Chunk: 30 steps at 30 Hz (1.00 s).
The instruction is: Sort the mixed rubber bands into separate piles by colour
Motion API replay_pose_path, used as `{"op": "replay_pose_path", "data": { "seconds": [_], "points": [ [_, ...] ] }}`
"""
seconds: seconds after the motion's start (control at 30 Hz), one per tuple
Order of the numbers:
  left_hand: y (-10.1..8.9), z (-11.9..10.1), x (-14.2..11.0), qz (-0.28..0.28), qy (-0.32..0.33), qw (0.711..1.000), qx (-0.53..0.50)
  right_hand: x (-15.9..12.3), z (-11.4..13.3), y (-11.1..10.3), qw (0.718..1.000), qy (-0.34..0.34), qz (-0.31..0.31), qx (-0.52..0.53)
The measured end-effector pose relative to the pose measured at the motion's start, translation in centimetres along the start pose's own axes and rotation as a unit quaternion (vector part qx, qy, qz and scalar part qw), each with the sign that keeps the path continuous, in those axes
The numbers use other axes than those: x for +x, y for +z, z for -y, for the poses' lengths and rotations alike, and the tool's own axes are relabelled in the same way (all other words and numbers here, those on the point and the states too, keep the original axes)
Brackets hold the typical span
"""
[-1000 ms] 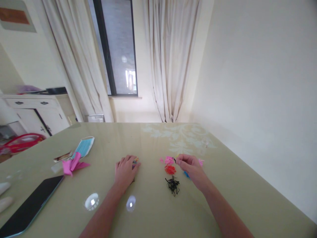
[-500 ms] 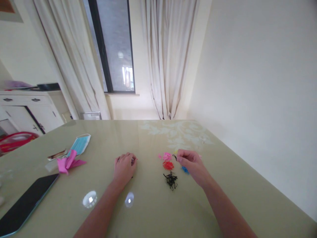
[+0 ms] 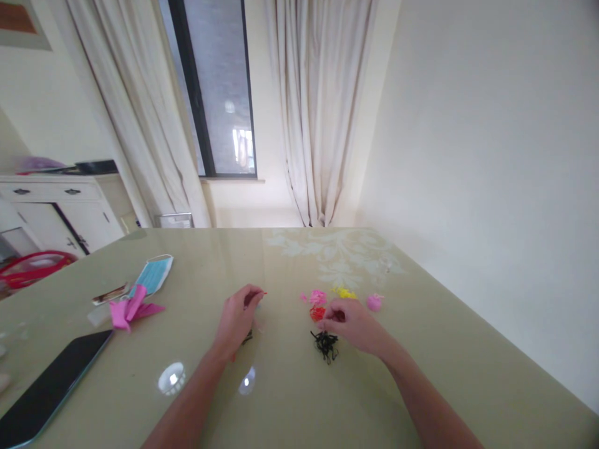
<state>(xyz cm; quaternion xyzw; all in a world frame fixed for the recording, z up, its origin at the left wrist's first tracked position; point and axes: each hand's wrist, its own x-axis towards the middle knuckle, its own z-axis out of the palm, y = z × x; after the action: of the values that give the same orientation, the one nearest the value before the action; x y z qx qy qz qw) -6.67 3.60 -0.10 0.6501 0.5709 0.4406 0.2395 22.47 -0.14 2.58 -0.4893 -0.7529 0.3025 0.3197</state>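
My left hand is closed in a pinch, with a small red rubber band poking out past the fingertips. Partly hidden beneath that hand are some dark bands on the table. Fingers pinched together, my right hand hovers at the edge of a pile of black rubber bands; what it holds, if anything, is too small to tell. Its fingertips partly cover a red pile. Behind are a pink pile and a yellow pile.
A round pink object lies right of the yellow pile. To the left are a pink folded-paper bird, a blue face mask and a dark phone or tablet. The glossy table meets a wall on the right.
My right hand has come down and left, from beside the pink pile to the black pile, uncovering the yellow bands. My left hand has turned and a red tip shows at its fingers.
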Motion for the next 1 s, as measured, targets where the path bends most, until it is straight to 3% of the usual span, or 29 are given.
{"op": "replay_pose_path", "data": {
  "seconds": [0.13,0.27,0.4,0.53,0.7,0.83,1.0],
  "points": [
    [0.8,-1.4,-0.8,0.043,-0.013,0.997,-0.062,0.3,1.2,1.8,0.996,-0.036,-0.073,0.039],
    [2.5,-2.9,-2.2,0.120,0.029,0.985,-0.122,0.4,1.4,3.9,0.995,-0.037,-0.084,0.044],
    [3.7,-3.6,-3.1,0.158,0.035,0.973,-0.163,0.3,1.5,4.4,0.994,-0.041,-0.094,0.039],
    [3.7,-3.4,-3.1,0.165,0.025,0.968,-0.187,0.3,1.6,3.5,0.987,-0.031,-0.103,0.115],
    [2.9,-2.4,-2.1,0.126,-0.005,0.982,-0.142,0.0,1.8,0.6,0.940,0.018,-0.144,0.309],
    [2.5,-1.9,-1.7,0.120,-0.007,0.982,-0.146,-0.4,2.1,-0.9,0.929,0.022,-0.180,0.323],
    [2.2,-1.8,-1.4,0.108,-0.026,0.979,-0.169,-0.6,2.2,-1.1,0.930,-0.004,-0.182,0.318]
  ]
}}
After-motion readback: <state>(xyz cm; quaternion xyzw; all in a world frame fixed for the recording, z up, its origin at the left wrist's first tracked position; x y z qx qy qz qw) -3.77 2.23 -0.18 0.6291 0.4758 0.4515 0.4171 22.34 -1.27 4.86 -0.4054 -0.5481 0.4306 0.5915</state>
